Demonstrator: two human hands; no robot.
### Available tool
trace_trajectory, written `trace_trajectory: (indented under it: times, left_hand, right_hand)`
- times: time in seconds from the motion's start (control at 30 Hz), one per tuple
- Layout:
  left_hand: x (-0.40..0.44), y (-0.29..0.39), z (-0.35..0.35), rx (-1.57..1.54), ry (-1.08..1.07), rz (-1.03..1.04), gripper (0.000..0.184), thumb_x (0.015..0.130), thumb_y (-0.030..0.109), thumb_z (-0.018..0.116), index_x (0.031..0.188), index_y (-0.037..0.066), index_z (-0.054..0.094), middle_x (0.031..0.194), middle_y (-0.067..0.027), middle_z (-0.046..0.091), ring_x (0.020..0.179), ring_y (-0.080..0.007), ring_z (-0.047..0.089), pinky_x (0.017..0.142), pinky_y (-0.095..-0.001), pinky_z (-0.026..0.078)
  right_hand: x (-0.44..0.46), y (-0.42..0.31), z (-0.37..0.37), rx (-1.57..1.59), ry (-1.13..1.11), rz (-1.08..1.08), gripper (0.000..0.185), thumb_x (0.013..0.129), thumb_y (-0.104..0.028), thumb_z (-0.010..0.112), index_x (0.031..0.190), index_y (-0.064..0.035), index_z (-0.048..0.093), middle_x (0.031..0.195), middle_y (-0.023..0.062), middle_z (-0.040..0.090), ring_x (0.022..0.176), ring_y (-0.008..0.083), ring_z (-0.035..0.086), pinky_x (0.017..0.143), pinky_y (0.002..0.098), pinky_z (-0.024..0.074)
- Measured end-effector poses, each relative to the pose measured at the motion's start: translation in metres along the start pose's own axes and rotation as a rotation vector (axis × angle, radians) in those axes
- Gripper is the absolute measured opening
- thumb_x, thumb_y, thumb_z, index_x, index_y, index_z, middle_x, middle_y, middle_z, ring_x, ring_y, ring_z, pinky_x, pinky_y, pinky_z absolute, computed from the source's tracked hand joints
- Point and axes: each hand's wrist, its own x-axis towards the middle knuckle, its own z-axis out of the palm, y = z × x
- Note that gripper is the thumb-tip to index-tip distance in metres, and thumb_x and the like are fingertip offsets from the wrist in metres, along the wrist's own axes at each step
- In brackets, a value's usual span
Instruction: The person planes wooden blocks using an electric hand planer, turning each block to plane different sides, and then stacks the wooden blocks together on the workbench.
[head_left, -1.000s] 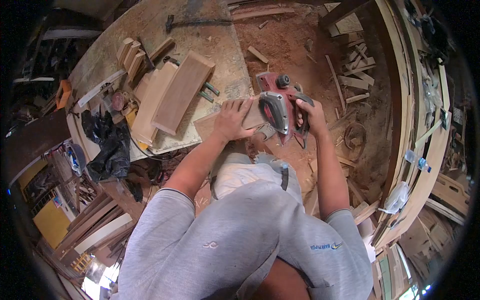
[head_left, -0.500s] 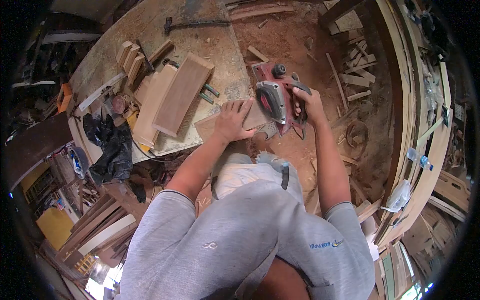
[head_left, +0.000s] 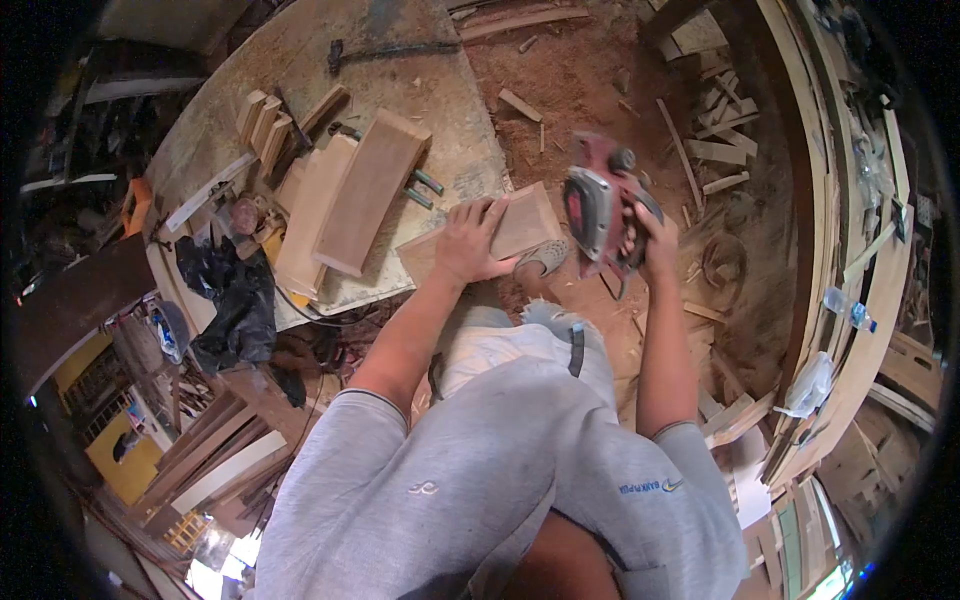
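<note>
My left hand [head_left: 469, 240] lies across a short wooden board [head_left: 527, 217] at the table's near edge, with its fingers at the far side and its thumb along the near side. The board's right end sticks out past the table. My right hand [head_left: 655, 242] is wrapped round the rear handle of a red and black electric planer [head_left: 597, 205]. The planer is held in the air to the right of the board, apart from it and slightly blurred. Below the board's right end, a foot in a grey patterned shoe [head_left: 546, 256] shows.
On the worktable [head_left: 440, 95] lie stacked planks [head_left: 372, 190], green-handled tools [head_left: 424, 188], a hammer [head_left: 390, 50] and a black plastic bag [head_left: 228, 300]. Wood offcuts [head_left: 722, 150] and sawdust cover the floor. Long boards [head_left: 815, 250] stand along the right, with a water bottle [head_left: 848, 308].
My right hand has moved the planer rightward, off the board's right end, which now shows fully. My left hand remains on the board. The view has shifted slightly.
</note>
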Motion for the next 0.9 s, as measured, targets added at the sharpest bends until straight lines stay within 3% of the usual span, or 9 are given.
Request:
trace_trajectory:
  times: [0.3, 0.5, 0.6, 0.8, 0.9]
  left_hand:
    - [0.017, 0.010, 0.006, -0.022, -0.004, 0.056, 0.137, 0.064, 0.070, 0.095, 0.171, 0.002, 0.042, 0.160, -0.0190, 0.054, 0.145, -0.0403, 0.051, 0.124, -0.0592, 0.038]
    - [0.058, 0.033, 0.027, 0.052, -0.150, 0.119, 0.135, 0.064, 0.066, 0.097, 0.171, 0.003, 0.044, 0.174, -0.0229, 0.044, 0.158, -0.0409, 0.044, 0.129, -0.0602, 0.035]
    - [0.058, 0.035, 0.027, 0.155, -0.182, 0.173, 0.116, 0.069, 0.059, 0.096, 0.166, 0.009, 0.055, 0.178, -0.0206, 0.042, 0.164, -0.0396, 0.039, 0.133, -0.0589, 0.033]
    - [0.051, 0.044, 0.019, 0.327, -0.186, 0.560, 0.060, 0.093, 0.031, 0.081, 0.151, 0.018, 0.071, 0.176, -0.0155, 0.048, 0.166, -0.0379, 0.040, 0.137, -0.0579, 0.031]
    - [0.032, 0.055, 0.020, 0.260, -0.192, 0.532, 0.054, 0.096, 0.022, 0.078, 0.150, 0.018, 0.071, 0.174, -0.0150, 0.051, 0.165, -0.0380, 0.042, 0.138, -0.0571, 0.031]
  right_hand:
    - [-0.118, 0.035, -0.114, -0.256, 0.465, -0.030, 0.033, 0.102, -0.035, 0.083, 0.101, -0.0042, 0.074, 0.071, 0.0014, 0.061, 0.053, 0.0136, 0.058, 0.051, 0.0310, 0.0467]
    - [-0.153, 0.064, -0.161, -0.315, 0.607, -0.035, 0.034, 0.103, -0.036, 0.083, 0.092, -0.0068, 0.070, 0.070, 0.0024, 0.062, 0.053, 0.0138, 0.059, 0.051, 0.0315, 0.0473]
    - [-0.155, 0.088, -0.183, -0.421, 0.635, -0.082, 0.034, 0.103, -0.036, 0.082, 0.091, -0.0067, 0.070, 0.070, 0.0026, 0.062, 0.053, 0.0140, 0.059, 0.051, 0.0317, 0.0477]
    - [-0.153, 0.078, -0.173, -0.355, 0.584, -0.088, 0.035, 0.102, -0.036, 0.084, 0.091, -0.0058, 0.068, 0.070, 0.0024, 0.061, 0.054, 0.0150, 0.059, 0.051, 0.0321, 0.0459]
    - [-0.144, 0.079, -0.179, -0.390, 0.582, -0.108, 0.035, 0.101, -0.035, 0.085, 0.092, -0.0052, 0.069, 0.071, 0.0023, 0.061, 0.054, 0.0149, 0.059, 0.051, 0.0321, 0.0448]
